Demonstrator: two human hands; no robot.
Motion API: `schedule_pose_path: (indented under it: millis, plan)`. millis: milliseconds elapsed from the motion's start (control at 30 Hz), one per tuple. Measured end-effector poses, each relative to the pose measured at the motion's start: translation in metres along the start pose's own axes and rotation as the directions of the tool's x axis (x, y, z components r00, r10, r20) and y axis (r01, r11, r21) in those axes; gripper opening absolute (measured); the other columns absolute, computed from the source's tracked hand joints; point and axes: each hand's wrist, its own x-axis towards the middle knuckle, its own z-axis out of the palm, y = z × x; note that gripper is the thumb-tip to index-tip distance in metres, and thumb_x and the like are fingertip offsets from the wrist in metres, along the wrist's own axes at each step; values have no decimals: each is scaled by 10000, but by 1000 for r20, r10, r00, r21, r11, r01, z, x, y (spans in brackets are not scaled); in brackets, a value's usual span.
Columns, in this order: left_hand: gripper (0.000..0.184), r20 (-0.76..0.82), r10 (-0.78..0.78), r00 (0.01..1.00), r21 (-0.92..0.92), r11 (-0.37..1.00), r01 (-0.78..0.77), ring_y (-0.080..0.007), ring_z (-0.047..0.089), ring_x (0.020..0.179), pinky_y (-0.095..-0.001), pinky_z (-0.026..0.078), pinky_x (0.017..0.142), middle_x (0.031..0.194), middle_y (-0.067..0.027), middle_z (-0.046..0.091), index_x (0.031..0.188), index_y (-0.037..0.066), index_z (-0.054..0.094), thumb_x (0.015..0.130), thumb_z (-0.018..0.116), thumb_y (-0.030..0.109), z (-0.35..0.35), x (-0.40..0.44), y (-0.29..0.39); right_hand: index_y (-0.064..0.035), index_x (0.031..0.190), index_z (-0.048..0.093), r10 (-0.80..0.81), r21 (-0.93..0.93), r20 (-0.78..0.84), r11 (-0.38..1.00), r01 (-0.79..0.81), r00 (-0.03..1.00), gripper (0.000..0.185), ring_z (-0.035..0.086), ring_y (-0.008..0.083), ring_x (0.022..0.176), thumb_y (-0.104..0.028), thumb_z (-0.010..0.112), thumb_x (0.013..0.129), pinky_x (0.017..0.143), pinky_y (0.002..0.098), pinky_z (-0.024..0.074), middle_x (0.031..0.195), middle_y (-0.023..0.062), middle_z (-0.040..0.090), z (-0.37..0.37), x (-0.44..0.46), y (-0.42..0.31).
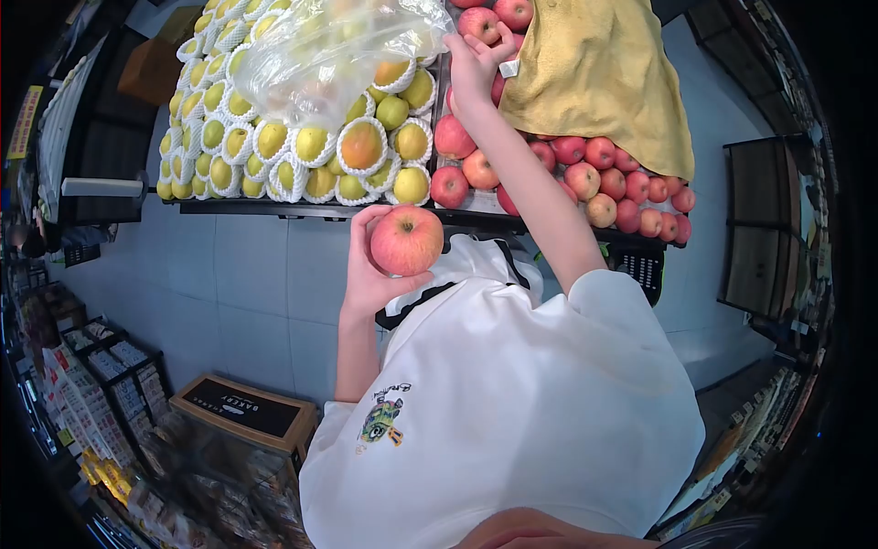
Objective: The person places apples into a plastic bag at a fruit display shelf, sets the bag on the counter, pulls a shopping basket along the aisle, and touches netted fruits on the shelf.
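My left hand (366, 261) is wrapped round a large red-pink apple (407, 240), held stem side up in front of my chest. My right arm stretches out over the fruit stand. At its far end my right hand (477, 69) has its fingers curled at another red apple (478, 25) in the pile; its palm side is partly hidden. Red apples (567, 149) lie around that forearm, partly under a yellow cloth (599, 82). Left of them are yellow-green fruits in white foam nets (272, 140), with a clear plastic sheet (311, 69) over some.
A black stand edge (302, 210) runs along the front of the fruit. A wooden-framed bakery sign (242, 407) stands low at the left, near shelves of packaged goods (119, 366). A dark basket (640, 270) is below the stand at right. Grey tiled floor (247, 284) lies between.
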Motion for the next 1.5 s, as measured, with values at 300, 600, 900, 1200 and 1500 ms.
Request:
schedule_pose_path:
  millis: [300, 600, 900, 1200, 1500]
  plan:
    - [897, 255, 175, 951, 4, 983, -182, -319, 482, 1375, -453, 447, 1131, 1474, -203, 456, 1336, 132, 370, 626, 876, -77, 43, 50, -27, -64, 1289, 554, 462, 1, 569, 827, -562, 680, 274, 606, 131, 1117, -222, 509, 1069, 960, 329, 501, 1223, 54, 615, -171, -127, -48]
    - [889, 539, -44, 841, 480, 836, -265, -354, 534, 1333, -437, 445, 1111, 1429, -165, 529, 1417, 75, 481, 640, 911, 39, 121, 56, -53, -32, 1205, 607, 553, -57, 206, 830, -555, 807, 305, 589, 120, 1092, -220, 384, 1119, 978, 294, 479, 1154, 43, 626, -282, -157, -22]
    - [966, 527, -155, 836, 516, 839, -170, -333, 568, 1291, -429, 457, 1100, 1396, -162, 571, 1457, 46, 460, 631, 947, 159, 171, 75, -55, -17, 1260, 585, 600, -9, 174, 794, -608, 781, 373, 594, 152, 1117, -336, 468, 1104, 991, 314, 470, 1197, 93, 624, -324, -134, -61]
    - [948, 590, -17, 807, 478, 813, -332, -329, 549, 1315, -422, 479, 1088, 1423, -152, 549, 1452, 46, 491, 577, 847, -20, 200, 93, -61, 5, 1408, 503, 390, -219, 409, 920, -326, 825, 529, 557, 190, 1249, -335, 627, 1022, 1087, 336, 429, 1331, 106, 580, -334, -97, -94]
    - [956, 532, 70, 844, 529, 750, -396, -362, 494, 1368, -453, 421, 1132, 1521, -185, 470, 1499, 45, 433, 655, 883, 68, 207, 110, -37, -24, 1359, 597, -73, -387, 406, 889, 244, 911, 678, 576, 250, 1273, -320, 869, 814, 1056, 404, 473, 1330, 139, 610, -307, -69, -116]
